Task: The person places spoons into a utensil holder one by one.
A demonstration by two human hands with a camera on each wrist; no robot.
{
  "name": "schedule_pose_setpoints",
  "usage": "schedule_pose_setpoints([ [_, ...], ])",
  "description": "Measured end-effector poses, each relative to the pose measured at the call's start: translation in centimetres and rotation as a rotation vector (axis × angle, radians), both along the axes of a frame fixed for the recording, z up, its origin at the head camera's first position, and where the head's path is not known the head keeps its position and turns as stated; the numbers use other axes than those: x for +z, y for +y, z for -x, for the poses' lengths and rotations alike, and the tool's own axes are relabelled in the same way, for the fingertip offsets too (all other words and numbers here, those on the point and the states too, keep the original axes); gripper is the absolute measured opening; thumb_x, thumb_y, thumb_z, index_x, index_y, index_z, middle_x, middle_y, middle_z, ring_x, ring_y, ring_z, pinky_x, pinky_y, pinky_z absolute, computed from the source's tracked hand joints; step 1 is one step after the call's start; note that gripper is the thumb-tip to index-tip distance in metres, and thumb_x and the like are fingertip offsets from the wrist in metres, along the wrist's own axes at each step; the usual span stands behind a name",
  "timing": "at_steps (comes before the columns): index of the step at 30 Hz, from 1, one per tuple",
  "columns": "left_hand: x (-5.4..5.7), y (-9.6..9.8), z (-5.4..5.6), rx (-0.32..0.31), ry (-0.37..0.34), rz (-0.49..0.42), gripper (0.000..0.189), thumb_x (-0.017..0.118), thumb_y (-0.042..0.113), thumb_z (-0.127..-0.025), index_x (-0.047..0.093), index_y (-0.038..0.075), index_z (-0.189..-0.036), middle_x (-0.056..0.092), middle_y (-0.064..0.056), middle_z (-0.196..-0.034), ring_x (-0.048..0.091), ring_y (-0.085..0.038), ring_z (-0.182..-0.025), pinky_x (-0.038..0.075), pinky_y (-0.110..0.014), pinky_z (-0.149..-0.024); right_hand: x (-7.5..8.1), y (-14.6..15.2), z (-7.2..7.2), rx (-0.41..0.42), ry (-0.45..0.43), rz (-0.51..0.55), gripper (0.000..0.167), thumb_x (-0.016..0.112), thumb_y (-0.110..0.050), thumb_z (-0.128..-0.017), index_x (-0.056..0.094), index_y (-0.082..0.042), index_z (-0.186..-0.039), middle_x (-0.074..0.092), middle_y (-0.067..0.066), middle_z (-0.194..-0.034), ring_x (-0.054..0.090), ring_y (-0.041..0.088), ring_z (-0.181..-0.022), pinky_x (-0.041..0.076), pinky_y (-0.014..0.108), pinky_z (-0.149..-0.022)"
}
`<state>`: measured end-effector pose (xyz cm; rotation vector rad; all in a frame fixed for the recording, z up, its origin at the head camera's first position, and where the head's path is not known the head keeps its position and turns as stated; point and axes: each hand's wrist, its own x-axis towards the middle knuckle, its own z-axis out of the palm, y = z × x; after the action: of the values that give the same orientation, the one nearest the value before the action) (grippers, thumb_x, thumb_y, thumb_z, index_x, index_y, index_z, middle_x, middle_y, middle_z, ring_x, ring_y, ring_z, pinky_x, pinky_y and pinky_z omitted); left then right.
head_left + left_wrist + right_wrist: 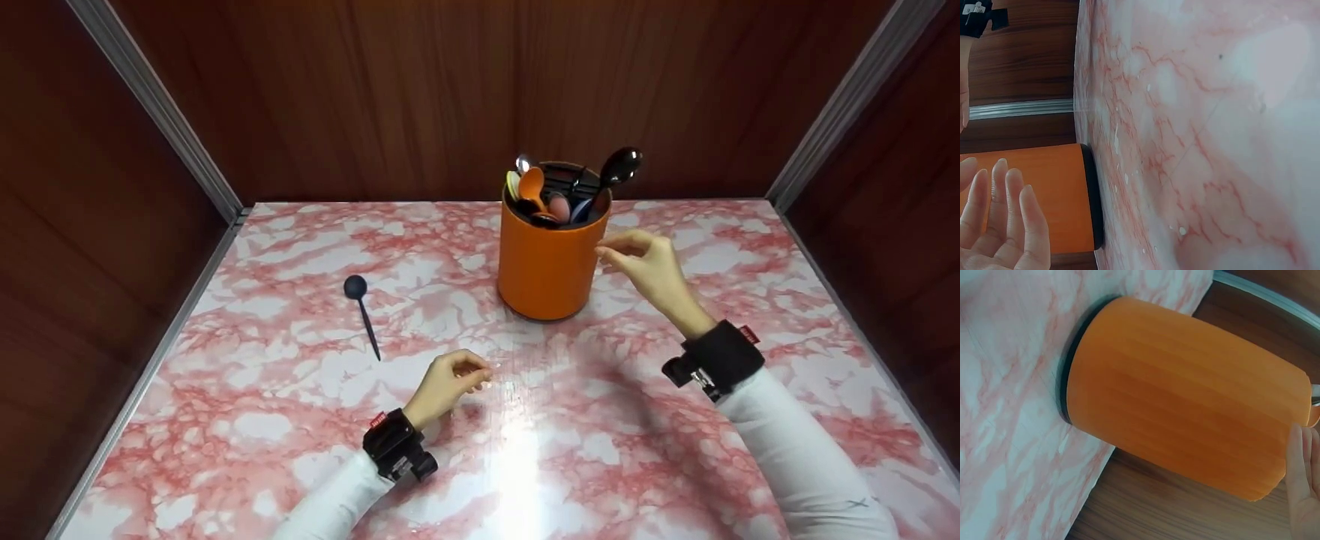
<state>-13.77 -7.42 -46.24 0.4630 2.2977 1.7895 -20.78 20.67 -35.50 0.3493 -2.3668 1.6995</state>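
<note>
An orange cylindrical holder (547, 274) with a dark base stands upright towards the back of the table, filled with several spoons. Among them are an orange spoon (532, 181) and a glossy black spoon (622, 166) that leans out over the right rim. My right hand (652, 270) is raised beside the holder's upper right side, fingers loosely bent and holding nothing. In the right wrist view its fingertips (1296, 439) overlap the holder near the rim. Nearer the front, my left hand (442, 390) hovers low over the table, fingers relaxed and holding nothing.
A dark spoon (356, 287) lies on the pink and white marbled table (262, 427), left of the holder. Brown wood-look panels (420, 97) wall in the back and both sides, with metal strips (154, 97) at the corners.
</note>
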Motion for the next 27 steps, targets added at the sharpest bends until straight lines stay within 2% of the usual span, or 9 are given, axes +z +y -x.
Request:
schedule_pose_setpoints([
  [3,-0.1,-0.1,0.0,0.006,0.003,0.001,0.017,0.059,0.001,-0.086,0.061,-0.013,-0.096,0.064,-0.031,-0.091,0.060,-0.042,-0.078,0.055,-0.042,-0.068,-0.3,-0.1,-0.5,0.014,-0.015,0.017,0.022,0.063,0.002,-0.083,0.062,0.019,-0.097,0.063,-0.019,-0.072,0.061,-0.002,-0.065,0.054,0.015,-0.063],
  [8,-0.1,-0.2,0.1,0.010,0.001,0.000,0.016,0.059,0.000,-0.086,0.061,-0.013,-0.095,0.065,-0.031,-0.091,0.059,-0.046,-0.079,0.055,-0.041,-0.068,-0.8,-0.4,-1.2,0.025,-0.041,0.019,0.021,0.063,0.002,-0.084,0.062,0.019,-0.096,0.064,-0.017,-0.072,0.061,-0.001,-0.065,0.055,0.016,-0.064],
  [11,0.0,-0.2,0.2,0.010,0.002,0.005,0.016,0.059,0.001,-0.086,0.061,-0.013,-0.095,0.064,-0.031,-0.090,0.058,-0.047,-0.080,0.055,-0.042,-0.068,-1.4,-0.5,-1.5,0.030,-0.044,0.003,0.020,0.062,0.002,-0.084,0.062,0.019,-0.096,0.068,-0.007,-0.076,0.061,-0.001,-0.066,0.055,0.017,-0.064],
  [15,0.2,-0.3,0.3,0.017,0.010,0.023,0.016,0.059,0.001,-0.086,0.061,-0.012,-0.094,0.064,-0.030,-0.088,0.061,-0.036,-0.073,0.054,-0.048,-0.068,-2.6,-0.1,-1.4,0.018,-0.052,-0.016,0.020,0.063,0.001,-0.084,0.064,0.016,-0.097,0.070,0.007,-0.082,0.062,0.000,-0.065,0.057,0.023,-0.065],
  [18,0.2,-0.4,0.4,0.031,0.009,0.027,0.016,0.059,0.000,-0.085,0.062,-0.013,-0.094,0.064,-0.030,-0.087,0.060,-0.021,-0.069,0.053,-0.051,-0.069,-3.8,0.3,-1.1,0.025,-0.071,-0.014,0.020,0.064,-0.001,-0.084,0.064,0.013,-0.098,0.069,0.003,-0.083,0.063,0.002,-0.067,0.057,0.023,-0.065],
  [20,0.1,-0.4,0.5,0.042,0.006,0.029,0.016,0.059,0.001,-0.085,0.062,-0.013,-0.093,0.065,-0.030,-0.087,0.059,-0.018,-0.069,0.054,-0.051,-0.069,-4.5,0.5,-1.0,0.037,-0.078,-0.017,0.021,0.064,-0.002,-0.084,0.064,0.013,-0.098,0.069,0.003,-0.084,0.063,0.003,-0.069,0.056,0.021,-0.065],
  [25,-0.2,-0.7,0.8,0.068,-0.024,0.028,0.016,0.059,0.002,-0.085,0.062,-0.012,-0.092,0.064,-0.031,-0.090,0.062,-0.037,-0.074,0.056,-0.042,-0.067,-5.7,0.6,-1.1,0.064,-0.083,-0.034,0.021,0.063,-0.003,-0.085,0.064,0.013,-0.099,0.067,0.021,-0.094,0.064,0.003,-0.070,0.057,0.022,-0.066],
  [27,-0.4,-0.8,1.0,0.078,-0.037,0.027,0.016,0.059,0.002,-0.085,0.062,-0.011,-0.093,0.064,-0.032,-0.091,0.061,-0.041,-0.077,0.055,-0.040,-0.065,-6.0,0.6,-1.4,0.069,-0.087,-0.043,0.021,0.063,-0.003,-0.085,0.064,0.013,-0.099,0.066,0.025,-0.096,0.064,0.002,-0.069,0.057,0.023,-0.067],
])
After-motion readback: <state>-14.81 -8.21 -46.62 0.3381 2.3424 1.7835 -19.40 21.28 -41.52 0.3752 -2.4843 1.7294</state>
